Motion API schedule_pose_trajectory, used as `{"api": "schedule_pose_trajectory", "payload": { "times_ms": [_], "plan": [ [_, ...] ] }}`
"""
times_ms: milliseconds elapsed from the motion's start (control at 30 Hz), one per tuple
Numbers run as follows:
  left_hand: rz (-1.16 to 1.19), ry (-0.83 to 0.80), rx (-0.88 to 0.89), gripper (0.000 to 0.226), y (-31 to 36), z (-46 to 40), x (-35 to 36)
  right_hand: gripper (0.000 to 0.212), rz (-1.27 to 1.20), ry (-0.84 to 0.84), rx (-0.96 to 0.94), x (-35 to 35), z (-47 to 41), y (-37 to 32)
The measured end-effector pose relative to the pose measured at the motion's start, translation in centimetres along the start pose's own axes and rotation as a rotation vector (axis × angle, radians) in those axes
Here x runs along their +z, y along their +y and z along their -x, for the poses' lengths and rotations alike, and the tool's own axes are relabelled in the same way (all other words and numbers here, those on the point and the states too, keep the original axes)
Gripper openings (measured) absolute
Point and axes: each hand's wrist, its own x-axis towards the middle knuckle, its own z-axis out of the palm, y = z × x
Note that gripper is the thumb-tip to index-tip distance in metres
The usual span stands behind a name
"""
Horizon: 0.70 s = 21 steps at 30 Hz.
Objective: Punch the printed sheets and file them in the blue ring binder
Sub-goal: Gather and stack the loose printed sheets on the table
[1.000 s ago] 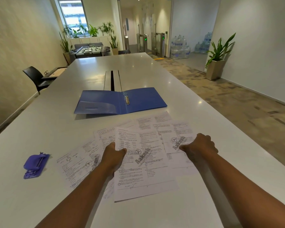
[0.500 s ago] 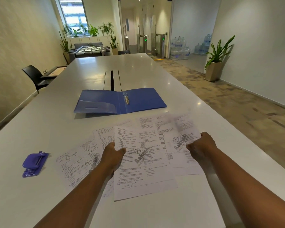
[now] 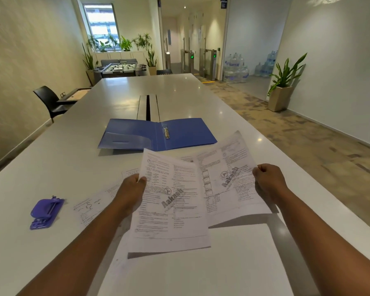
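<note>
My left hand [image 3: 131, 192] grips the left edge of a printed sheet [image 3: 171, 201] that is lifted off the white table [image 3: 51, 159]. My right hand [image 3: 268, 180] grips the right edge of a second printed sheet [image 3: 229, 174], also raised and tilted. More printed sheets [image 3: 94, 205] lie flat on the table under my left forearm. The blue ring binder [image 3: 156, 133] lies open beyond the sheets, its metal rings [image 3: 166, 132] in the middle. A purple hole punch [image 3: 45, 213] sits on the table at the left.
A cable slot [image 3: 148, 107] runs down the table's middle beyond the binder. A black chair [image 3: 49, 101] stands at the left table edge. A potted plant [image 3: 283, 86] stands by the right wall, with water bottles [image 3: 236, 69] farther back.
Both hands have lifted their sheets off the table; the right sheet rose first, then the left one. The other sheets, binder and punch have stayed in place.
</note>
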Motion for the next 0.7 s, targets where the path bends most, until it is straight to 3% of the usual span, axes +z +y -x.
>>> {"api": "schedule_pose_trajectory", "payload": {
  "times_ms": [167,300,700],
  "plan": [
    [-0.003,0.072,0.041,0.029,1.3,-0.2,-3.1,0.039,-0.114,0.003,-0.007,-0.3,0.7,-1.4],
    [0.056,0.102,0.054,0.028,1.6,-0.3,-4.5,0.037,-0.284,-0.093,0.033,0.4,0.8,-1.9],
    [0.413,-0.042,0.026,0.022,3.6,1.6,-2.6,0.019,-0.618,-0.422,0.086,4.7,6.3,-7.7]
  ]
}}
